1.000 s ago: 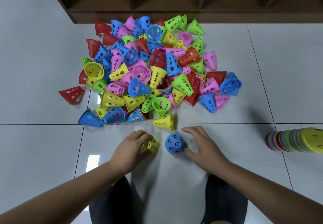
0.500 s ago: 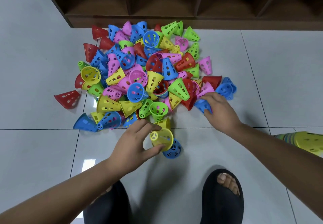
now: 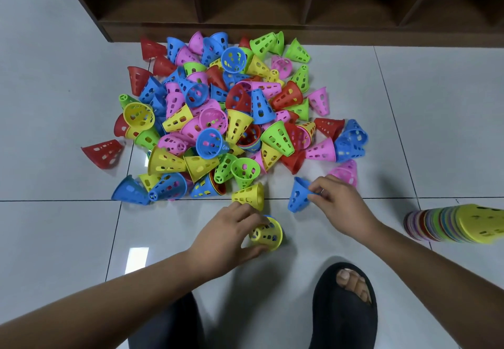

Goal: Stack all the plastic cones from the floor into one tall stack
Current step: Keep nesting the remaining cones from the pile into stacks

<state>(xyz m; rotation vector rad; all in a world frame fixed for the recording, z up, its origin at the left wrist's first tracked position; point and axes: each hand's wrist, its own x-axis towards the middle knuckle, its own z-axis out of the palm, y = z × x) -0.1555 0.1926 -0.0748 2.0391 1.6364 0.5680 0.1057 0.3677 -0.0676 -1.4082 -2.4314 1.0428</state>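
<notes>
A big pile of perforated plastic cones point(image 3: 231, 119) in red, blue, pink, green and yellow lies on the grey tiled floor. My left hand point(image 3: 229, 237) grips a yellow cone point(image 3: 268, 234) that sits over a blue cone; only a sliver of blue shows at its far edge. My right hand point(image 3: 341, 204) pinches the rim of a blue cone point(image 3: 298, 194), lifted just off the pile's near right edge. A loose yellow cone point(image 3: 249, 194) lies between the pile and my left hand. A long stack of nested cones point(image 3: 458, 224), yellow on top, lies on its side at the right.
A dark wooden shelf unit point(image 3: 245, 29) runs along the back, right behind the pile. A lone red cone point(image 3: 103, 152) lies apart at the left. My foot in a black sandal point(image 3: 343, 307) rests on the floor near the bottom, under my right arm.
My left hand has lowered the yellow cone onto the blue cone on the floor. My right hand has pulled a blue cone out of the pile toward me.
</notes>
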